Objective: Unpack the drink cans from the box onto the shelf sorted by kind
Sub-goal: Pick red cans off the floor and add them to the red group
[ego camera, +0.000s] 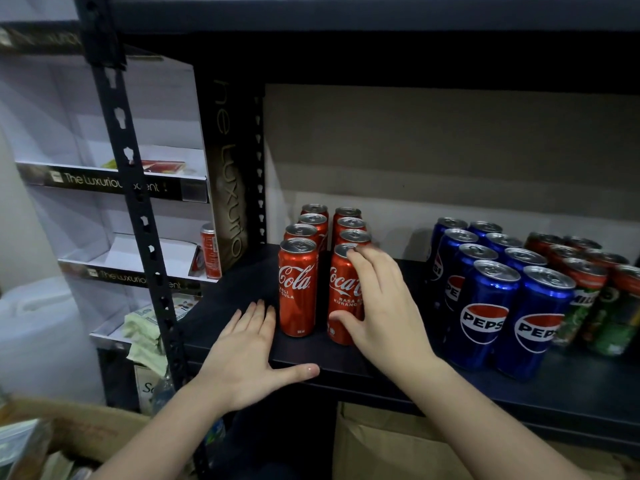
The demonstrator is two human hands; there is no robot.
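Observation:
Red Coca-Cola cans stand in two rows on the dark shelf [235, 306]. My right hand [384, 306] grips the front can of the right row [341, 292], fingers over its top edge and thumb low on its side. Flat on the shelf's front edge lies my left hand [246, 344], fingers straight, just left of the front can of the left row [298, 289] and holding nothing. Blue Pepsi cans [485, 317] stand in rows to the right. Beyond them are green and red Milo cans [588, 292].
A black slotted upright [138, 209] stands at the left. Behind it a white cardboard display rack [114, 181] holds one red can [210, 251]. A cardboard box [381, 445] sits under the shelf, and another carton [69, 431] at the lower left.

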